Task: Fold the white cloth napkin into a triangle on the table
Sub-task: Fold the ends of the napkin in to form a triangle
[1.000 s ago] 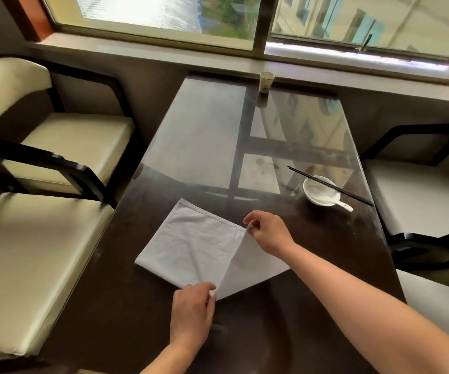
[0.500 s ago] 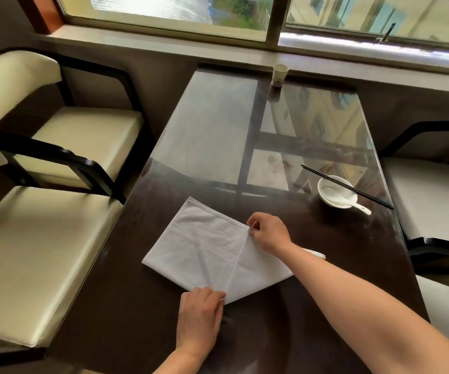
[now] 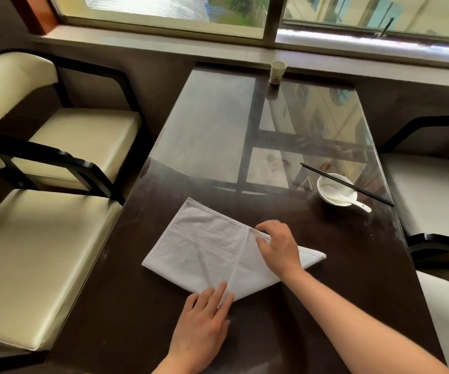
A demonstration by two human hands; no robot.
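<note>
Left grip [image 3: 204, 322], fingers straight, presses the napkin [image 3: 204, 247]'s near corner onto the counter [image 3: 339, 265]; right grip [image 3: 277, 247], fingers spread, presses its far edge.

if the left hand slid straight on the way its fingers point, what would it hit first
The left hand touches the napkin; sliding on along its crease, it would probably meet the right hand first.

napkin [image 3: 207, 249] on table [image 3: 142, 319], bowl [image 3: 336, 190] right
</note>
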